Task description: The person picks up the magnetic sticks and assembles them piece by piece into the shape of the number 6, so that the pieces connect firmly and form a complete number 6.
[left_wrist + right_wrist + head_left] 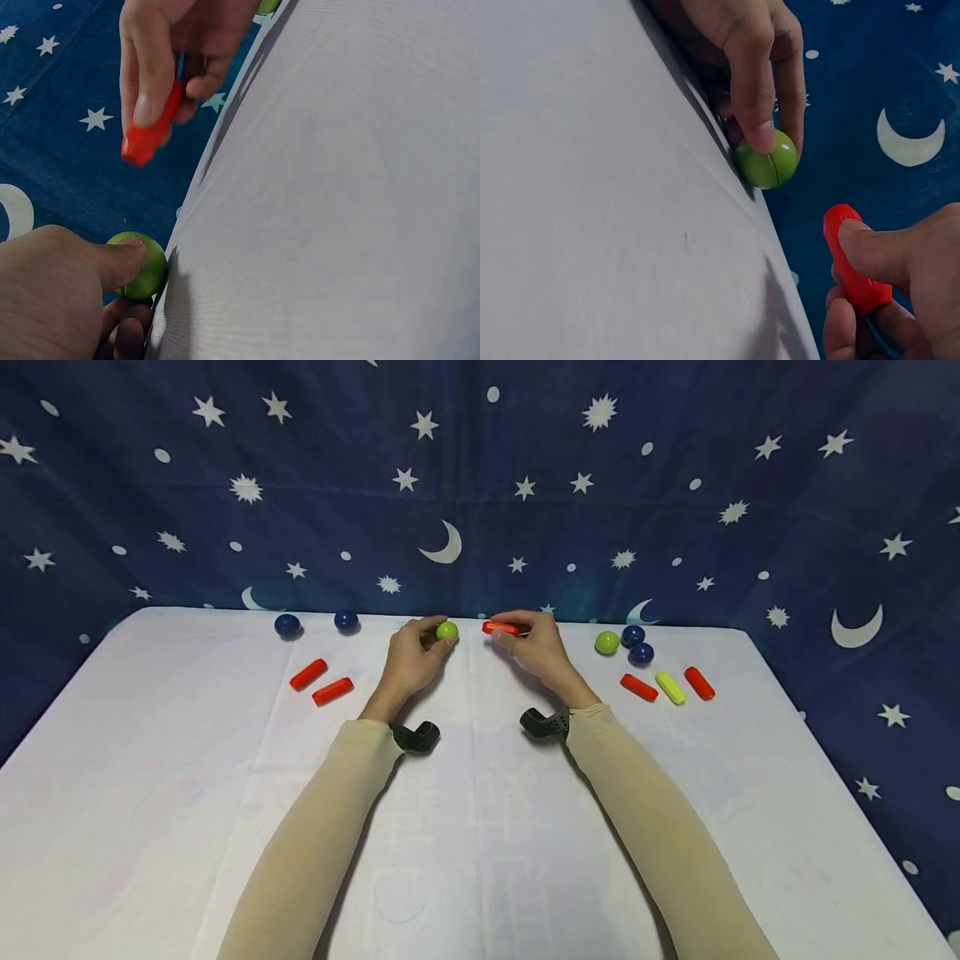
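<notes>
Near the table's far edge, my left hand [415, 653] pinches a small green ball [447, 631] between thumb and fingers. A thin seam crosses the ball [769, 161] in the right wrist view. To its right, my right hand [542, 652] grips a short red bar [498, 627], thumb laid along it. The red bar [150, 135] points toward the ball in the left wrist view, with a gap between them. The right wrist view shows the bar's [847, 259] faceted sides; fingers hide part of it.
Left on the white table [472, 827] lie two blue balls [287, 627] and two red bars [308, 674]. On the right are a green ball [607, 642], two blue balls [641, 654], two red bars [639, 687] and a yellow bar [671, 688]. A starry blue cloth [510, 527] hangs behind.
</notes>
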{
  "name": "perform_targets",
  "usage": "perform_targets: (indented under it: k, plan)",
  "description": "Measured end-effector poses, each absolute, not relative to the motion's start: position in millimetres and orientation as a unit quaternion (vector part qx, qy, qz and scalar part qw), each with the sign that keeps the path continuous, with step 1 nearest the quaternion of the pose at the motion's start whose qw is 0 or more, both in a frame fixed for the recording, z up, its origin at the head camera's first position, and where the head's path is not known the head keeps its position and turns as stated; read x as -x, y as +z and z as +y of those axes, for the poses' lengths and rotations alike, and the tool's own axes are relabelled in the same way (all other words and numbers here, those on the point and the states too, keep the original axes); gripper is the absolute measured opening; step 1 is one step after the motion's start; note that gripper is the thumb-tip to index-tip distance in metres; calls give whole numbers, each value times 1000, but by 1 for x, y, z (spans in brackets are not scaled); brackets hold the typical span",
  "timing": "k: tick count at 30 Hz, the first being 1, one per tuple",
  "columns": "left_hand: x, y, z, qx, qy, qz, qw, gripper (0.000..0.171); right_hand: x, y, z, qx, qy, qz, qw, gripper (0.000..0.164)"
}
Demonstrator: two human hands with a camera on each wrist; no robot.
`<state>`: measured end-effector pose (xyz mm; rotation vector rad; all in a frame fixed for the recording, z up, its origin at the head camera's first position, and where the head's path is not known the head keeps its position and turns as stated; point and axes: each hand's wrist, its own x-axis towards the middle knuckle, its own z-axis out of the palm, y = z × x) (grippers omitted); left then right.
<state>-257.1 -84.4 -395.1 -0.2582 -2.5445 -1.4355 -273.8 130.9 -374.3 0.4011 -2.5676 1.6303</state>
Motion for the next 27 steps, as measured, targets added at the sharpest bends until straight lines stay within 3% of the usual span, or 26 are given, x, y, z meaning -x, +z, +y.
perform_targets:
  k: [27]
  plan:
    - [257,-394,-84,91,-479,-867,104,40,285,-393,98,-160,482,-859,67,25]
